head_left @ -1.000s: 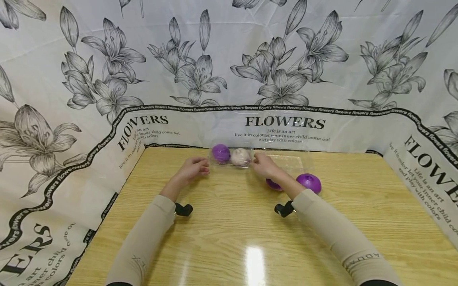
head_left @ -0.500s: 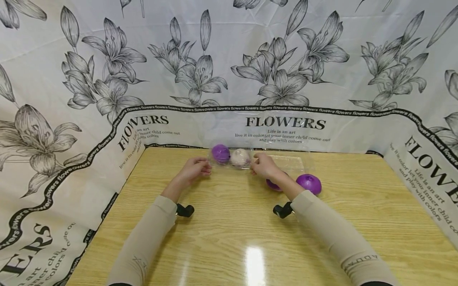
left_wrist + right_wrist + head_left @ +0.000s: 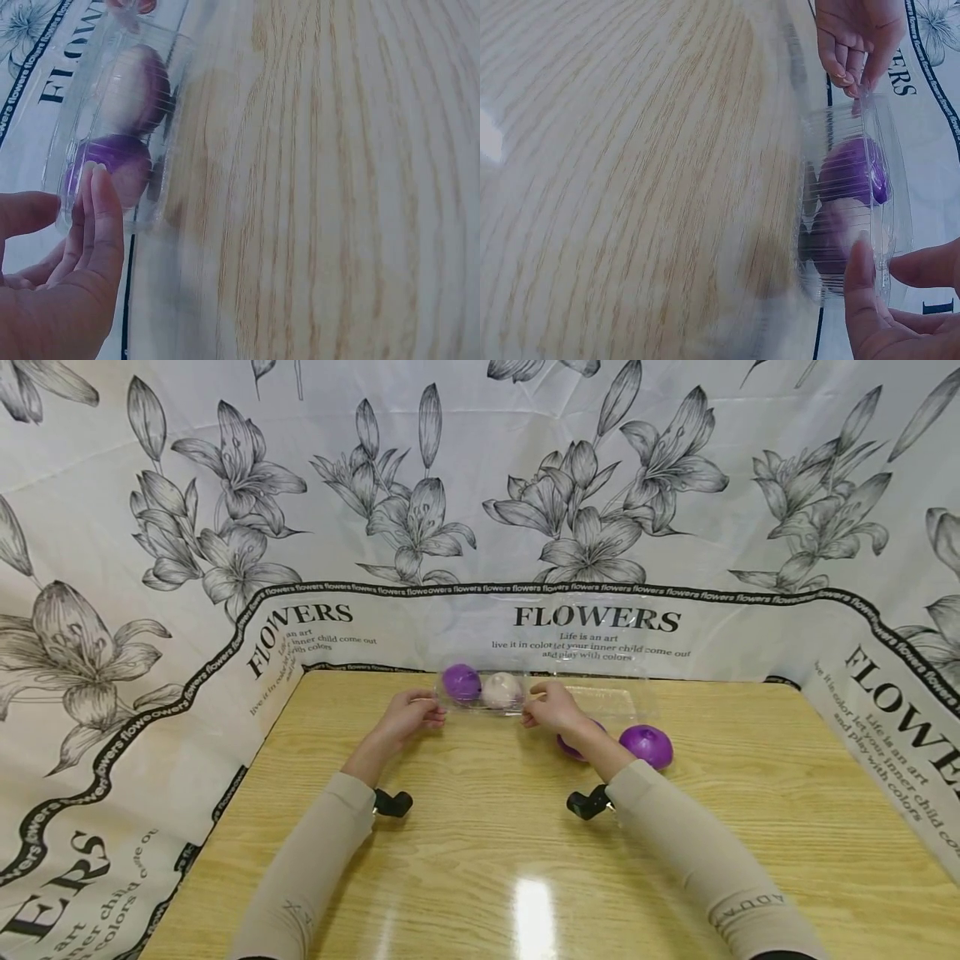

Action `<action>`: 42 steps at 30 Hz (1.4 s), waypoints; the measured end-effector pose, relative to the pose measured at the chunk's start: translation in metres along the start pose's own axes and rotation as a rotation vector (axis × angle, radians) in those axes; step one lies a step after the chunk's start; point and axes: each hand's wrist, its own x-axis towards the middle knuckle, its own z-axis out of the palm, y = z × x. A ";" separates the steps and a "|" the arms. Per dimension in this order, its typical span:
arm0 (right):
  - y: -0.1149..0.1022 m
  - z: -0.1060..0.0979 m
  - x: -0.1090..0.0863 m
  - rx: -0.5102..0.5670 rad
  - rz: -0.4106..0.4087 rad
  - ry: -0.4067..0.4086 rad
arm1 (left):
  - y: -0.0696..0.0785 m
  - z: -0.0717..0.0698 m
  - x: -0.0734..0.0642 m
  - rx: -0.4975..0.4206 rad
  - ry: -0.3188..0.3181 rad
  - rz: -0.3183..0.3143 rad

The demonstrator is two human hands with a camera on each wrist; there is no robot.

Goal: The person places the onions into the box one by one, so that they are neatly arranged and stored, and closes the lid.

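A clear plastic clamshell box (image 3: 476, 710) stands at the far edge of the wooden table, holding a purple onion-like ball (image 3: 461, 682) on the left and a whitish one with purple on its side (image 3: 501, 690). My left hand (image 3: 408, 717) pinches its left end between thumb and fingers. At the right end, my right hand (image 3: 553, 710) pinches the rim, thumb and fingertips curled on it, as the right wrist view shows. Behind the right forearm lies a partly hidden purple ball (image 3: 572, 748). Another purple ball (image 3: 647, 747) rests just right of that forearm.
To the right of the held box is another clear plastic box (image 3: 618, 700), open at the top. A white flower-printed cloth (image 3: 420, 635) rises along the table's back and sides. Black mounts (image 3: 393, 803) stick out inward from both sleeves.
Both hands keep hold of the box's ends. The left hand has crept slightly right, and the right hand's fingers have shifted a little along the box's end. The loose balls stay put.
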 end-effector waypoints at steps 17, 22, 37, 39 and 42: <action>0.003 0.006 0.003 0.090 0.008 0.042 | 0.000 0.001 -0.001 -0.016 0.033 0.001; 0.004 0.007 0.003 0.087 -0.001 0.051 | 0.001 0.000 -0.002 -0.033 0.038 -0.005; 0.006 0.007 0.002 0.016 0.022 0.038 | -0.003 0.001 -0.002 0.001 0.028 -0.013; 0.005 0.005 0.001 -0.021 0.014 0.027 | -0.002 0.000 -0.003 0.028 0.021 -0.011; 0.002 0.001 -0.003 -0.139 -0.012 0.005 | 0.002 -0.006 -0.006 0.077 0.019 -0.006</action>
